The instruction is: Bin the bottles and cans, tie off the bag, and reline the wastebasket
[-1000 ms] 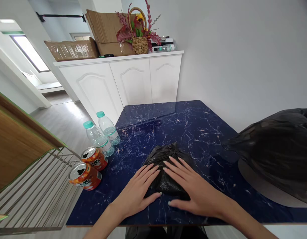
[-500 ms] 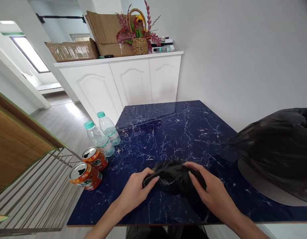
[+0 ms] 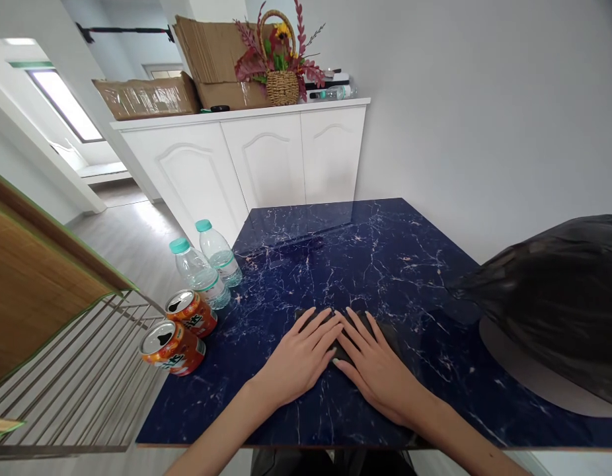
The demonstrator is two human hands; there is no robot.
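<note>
A folded black plastic bag [image 3: 398, 340] lies flat on the dark blue marbled table [image 3: 336, 264], mostly covered by my hands. My left hand [image 3: 306, 354] rests palm down on its left part with fingers stretched out. Pressing on the right part is my right hand [image 3: 370, 370], also flat, its fingers pointing forward. The fingertips of the two hands meet over the middle of the bag.
Two orange drink cans [image 3: 174, 347] and two clear bottles [image 3: 197, 271] with teal caps line the table's left edge. A large black bag [image 3: 548, 291] bulges at the right. Beyond stand a white cabinet [image 3: 266, 158] and, at left, a wire rack [image 3: 82, 377].
Both hands have let go of the bunched black bag and now lie flat on it, closer together. The bag has been pressed flatter against the table.
</note>
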